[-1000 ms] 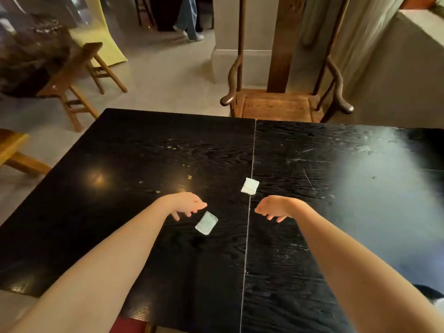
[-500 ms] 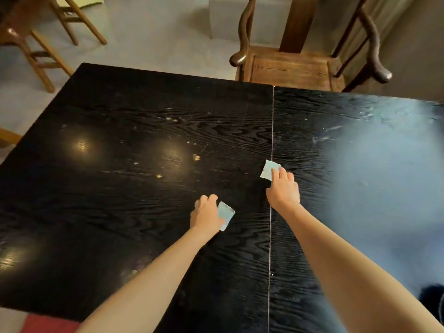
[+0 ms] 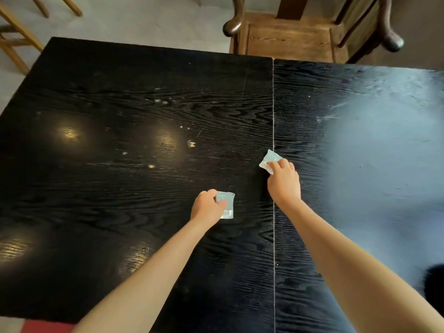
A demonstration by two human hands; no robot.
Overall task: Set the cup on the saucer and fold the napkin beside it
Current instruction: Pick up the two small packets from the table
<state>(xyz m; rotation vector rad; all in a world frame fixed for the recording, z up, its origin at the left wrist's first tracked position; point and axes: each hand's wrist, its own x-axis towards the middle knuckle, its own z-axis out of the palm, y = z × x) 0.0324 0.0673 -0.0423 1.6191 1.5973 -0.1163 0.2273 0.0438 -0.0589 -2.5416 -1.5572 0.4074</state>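
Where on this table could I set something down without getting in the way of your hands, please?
The black table is bare across its whole left half and along the far edge by the wooden chair. The right side beyond the seam is also free. Only the middle is busy: the left hand on one packet, the right hand on another packet.

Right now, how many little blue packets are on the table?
2. One packet is under the left hand, left of the table's seam; the other packet is under the right hand, on the seam.
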